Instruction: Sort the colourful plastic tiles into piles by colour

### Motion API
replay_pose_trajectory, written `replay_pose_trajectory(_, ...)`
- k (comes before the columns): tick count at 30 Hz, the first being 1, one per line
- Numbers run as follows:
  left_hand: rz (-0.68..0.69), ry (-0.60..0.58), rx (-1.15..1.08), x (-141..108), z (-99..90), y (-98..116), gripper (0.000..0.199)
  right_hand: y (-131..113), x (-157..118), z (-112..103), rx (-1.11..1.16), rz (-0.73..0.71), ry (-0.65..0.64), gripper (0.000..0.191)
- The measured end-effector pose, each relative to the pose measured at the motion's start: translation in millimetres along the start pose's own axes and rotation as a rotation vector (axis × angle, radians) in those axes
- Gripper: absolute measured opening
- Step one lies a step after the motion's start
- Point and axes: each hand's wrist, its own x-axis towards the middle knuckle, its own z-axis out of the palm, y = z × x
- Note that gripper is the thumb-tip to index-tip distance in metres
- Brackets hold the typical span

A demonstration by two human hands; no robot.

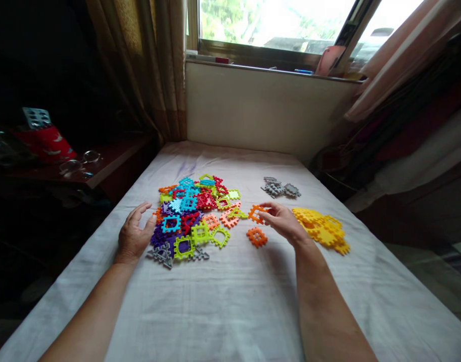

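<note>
My right hand (281,219) pinches an orange window-shaped piece (256,213) just right of the mixed pile. Below it, another orange piece (257,237) lies on the sheet. My left hand (135,232) rests at the left edge of the pile, fingers apart, holding nothing. The pile (188,203) mixes blue, red, green, purple, salmon and grey notched plastic pieces. Yellow pieces (324,229) form a heap to the right of my right hand. Farther back lies a small group of grey pieces (274,188).
A white sheet (215,311) covers the surface, which meets a wall (253,105) under a window. On the left, a dark side table (117,163) holds glasses (90,156) and a red container (51,145). Curtains hang at left; clothes hang at right.
</note>
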Motion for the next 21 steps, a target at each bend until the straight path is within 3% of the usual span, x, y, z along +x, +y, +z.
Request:
replay_pose_trajectory(2,-0.004,-0.002,0.002,0.0,-0.5,0.2,0.036,7.2,-3.6,-13.8,0.060,0.102,-0.121,0.029)
replay_pose_trajectory(5,-0.024,0.002,0.000,0.3,-1.7,0.7,0.037,14.5,-5.8,-16.5,-0.016,0.162,-0.245,0.024)
replay_pose_trajectory(10,-0.057,-0.018,-0.018,1.0,-4.0,3.4,0.036,9.5,-6.4,-5.7,-0.428,0.012,-0.200,0.038)
replay_pose_trajectory(14,-0.063,-0.029,-0.024,0.8,-4.3,4.5,0.035,-6.1,-19.6,12.6,-0.746,-0.080,-0.234,0.055)
replay_pose_trajectory(18,-0.059,-0.018,-0.027,0.5,-4.1,3.2,0.035,-9.7,-24.9,28.6,-0.858,-0.116,-0.205,0.046)
replay_pose_trajectory(21,-0.040,-0.013,-0.025,1.0,-3.7,2.0,0.035,-2.9,-19.7,25.8,-0.839,-0.096,-0.101,0.034)
